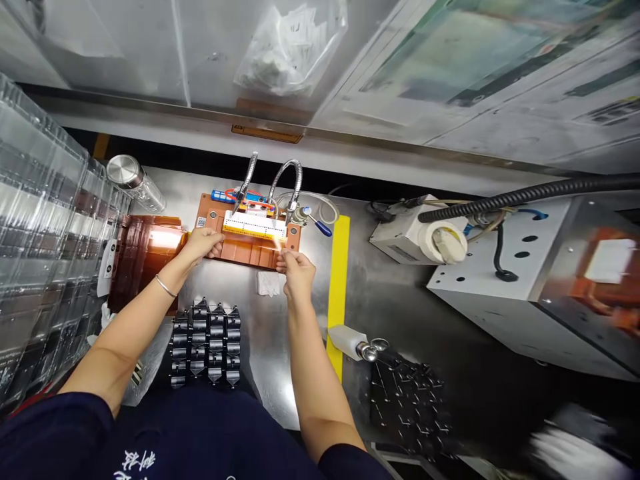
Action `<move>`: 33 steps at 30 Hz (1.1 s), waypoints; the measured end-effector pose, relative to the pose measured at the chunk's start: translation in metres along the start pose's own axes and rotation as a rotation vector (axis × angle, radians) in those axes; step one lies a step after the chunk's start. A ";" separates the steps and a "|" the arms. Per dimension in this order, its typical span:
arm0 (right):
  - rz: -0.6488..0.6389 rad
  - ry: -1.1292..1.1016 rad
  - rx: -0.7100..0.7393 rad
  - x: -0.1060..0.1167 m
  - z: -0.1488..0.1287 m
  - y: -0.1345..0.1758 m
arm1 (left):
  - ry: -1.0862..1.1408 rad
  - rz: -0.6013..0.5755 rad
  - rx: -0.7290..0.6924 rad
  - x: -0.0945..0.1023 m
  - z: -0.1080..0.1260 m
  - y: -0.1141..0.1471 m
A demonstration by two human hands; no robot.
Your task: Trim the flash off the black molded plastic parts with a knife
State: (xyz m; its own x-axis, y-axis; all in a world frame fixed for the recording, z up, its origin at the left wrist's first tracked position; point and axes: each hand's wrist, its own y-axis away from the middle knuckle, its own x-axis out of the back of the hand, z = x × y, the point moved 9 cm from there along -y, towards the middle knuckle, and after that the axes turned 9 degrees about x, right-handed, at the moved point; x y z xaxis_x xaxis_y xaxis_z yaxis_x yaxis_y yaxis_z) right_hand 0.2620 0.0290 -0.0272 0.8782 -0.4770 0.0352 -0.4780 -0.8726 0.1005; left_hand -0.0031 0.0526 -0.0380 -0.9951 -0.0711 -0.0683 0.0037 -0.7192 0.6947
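Both hands meet a thin, see-through amber film at the front of a brown fixture. At the film's left end, my left hand is closed in a pinch. My right hand pinches the opposite end, a little nearer to me. Just behind the film lies a white strip with rows of small dark marks and a yellow edge. Two bendable metal hoses arch over the fixture. A blue-handled lever clamp sticks out at its right. How the film touches the fixture is unclear.
Amber sheets are stacked on the left, beside a steel-lidded bottle and clear stacked trays. Rows of black parts lie near my body. Right of a yellow tape line stand a dispenser bottle and a white device.
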 end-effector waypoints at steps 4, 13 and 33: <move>-0.016 0.066 -0.014 -0.002 0.002 -0.012 | 0.004 0.088 0.007 0.001 0.003 -0.007; -0.004 0.090 -0.049 -0.007 -0.001 -0.024 | 0.006 0.145 0.010 0.001 0.008 -0.012; -0.106 0.122 -0.170 -0.009 0.010 -0.032 | 0.000 0.122 0.009 0.005 0.013 -0.020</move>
State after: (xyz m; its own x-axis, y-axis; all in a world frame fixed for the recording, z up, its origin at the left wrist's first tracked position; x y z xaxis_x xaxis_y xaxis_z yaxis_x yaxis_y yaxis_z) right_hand 0.2687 0.0601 -0.0404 0.9238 -0.3586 0.1344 -0.3824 -0.8818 0.2758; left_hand -0.0090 0.0755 -0.0427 -0.9873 -0.1582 0.0170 0.1241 -0.6987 0.7046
